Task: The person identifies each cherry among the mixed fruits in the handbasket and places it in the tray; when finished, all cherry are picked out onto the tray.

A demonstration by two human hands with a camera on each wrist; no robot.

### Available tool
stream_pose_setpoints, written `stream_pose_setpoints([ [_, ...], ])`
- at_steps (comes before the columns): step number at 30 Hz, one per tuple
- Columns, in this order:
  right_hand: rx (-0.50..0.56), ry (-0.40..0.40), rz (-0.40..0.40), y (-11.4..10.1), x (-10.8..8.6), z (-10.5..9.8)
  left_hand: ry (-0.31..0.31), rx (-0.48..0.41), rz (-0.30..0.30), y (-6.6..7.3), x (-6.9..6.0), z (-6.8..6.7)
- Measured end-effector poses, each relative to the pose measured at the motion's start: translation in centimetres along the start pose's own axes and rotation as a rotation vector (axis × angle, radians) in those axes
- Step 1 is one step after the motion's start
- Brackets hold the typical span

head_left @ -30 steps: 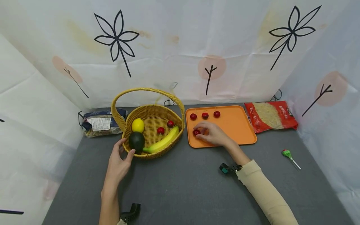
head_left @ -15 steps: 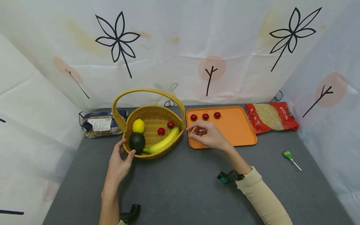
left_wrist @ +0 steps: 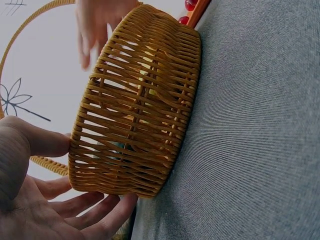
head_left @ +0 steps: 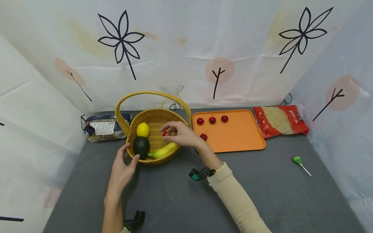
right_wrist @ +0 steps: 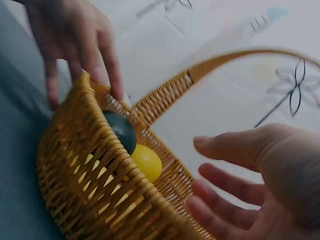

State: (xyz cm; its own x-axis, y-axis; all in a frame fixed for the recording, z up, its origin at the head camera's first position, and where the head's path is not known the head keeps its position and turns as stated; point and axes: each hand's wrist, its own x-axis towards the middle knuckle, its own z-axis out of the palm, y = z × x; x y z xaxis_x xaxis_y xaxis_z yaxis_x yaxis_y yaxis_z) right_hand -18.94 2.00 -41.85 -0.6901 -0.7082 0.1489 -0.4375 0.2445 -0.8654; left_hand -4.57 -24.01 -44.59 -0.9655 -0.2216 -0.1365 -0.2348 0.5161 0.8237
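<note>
A yellow wicker basket [head_left: 154, 116] holds a lemon [head_left: 142, 130], a dark green avocado [head_left: 141, 147], a banana [head_left: 163, 151] and a red cherry [head_left: 164, 133], partly seen past my right fingers. My left hand [head_left: 123, 170] holds the basket's near left end, thumb at the rim and fingers along the outer wall. Over the basket's right side hovers my right hand [head_left: 182, 134]. In the right wrist view its thumb and fingers are apart with nothing between them. An orange tray [head_left: 237, 136] bears several cherries, one of them a front cherry [head_left: 203, 137].
Left of the basket lies a dark blue food bag [head_left: 107, 127] with a white label. A red noodle packet [head_left: 279, 119] sits right of the tray. A green lollipop [head_left: 297, 159] lies on the grey table [head_left: 180, 200] at the right. A printed curtain hangs behind.
My right hand has moved left from the tray's front cherry to above the basket, and that cherry is still on the tray. My left hand stays at the basket.
</note>
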Motion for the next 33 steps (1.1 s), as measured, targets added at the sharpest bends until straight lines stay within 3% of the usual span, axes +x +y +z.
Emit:
stream_pose_setpoints([
  [5,-0.025,-0.020,0.112,1.0,2.5,0.8,-0.003,0.000,0.005,0.0,0.1,0.0],
  [11,-0.033,0.003,0.222,1.8,4.1,1.5,-0.003,0.011,-0.006,-0.1,0.0,-0.2],
  [25,0.050,-0.051,0.377,2.4,5.0,1.9,-0.006,0.010,-0.008,0.0,0.0,-0.1],
  [33,0.077,-0.030,0.420,2.4,5.1,2.1,-0.013,0.003,-0.011,0.1,0.1,-0.1],
])
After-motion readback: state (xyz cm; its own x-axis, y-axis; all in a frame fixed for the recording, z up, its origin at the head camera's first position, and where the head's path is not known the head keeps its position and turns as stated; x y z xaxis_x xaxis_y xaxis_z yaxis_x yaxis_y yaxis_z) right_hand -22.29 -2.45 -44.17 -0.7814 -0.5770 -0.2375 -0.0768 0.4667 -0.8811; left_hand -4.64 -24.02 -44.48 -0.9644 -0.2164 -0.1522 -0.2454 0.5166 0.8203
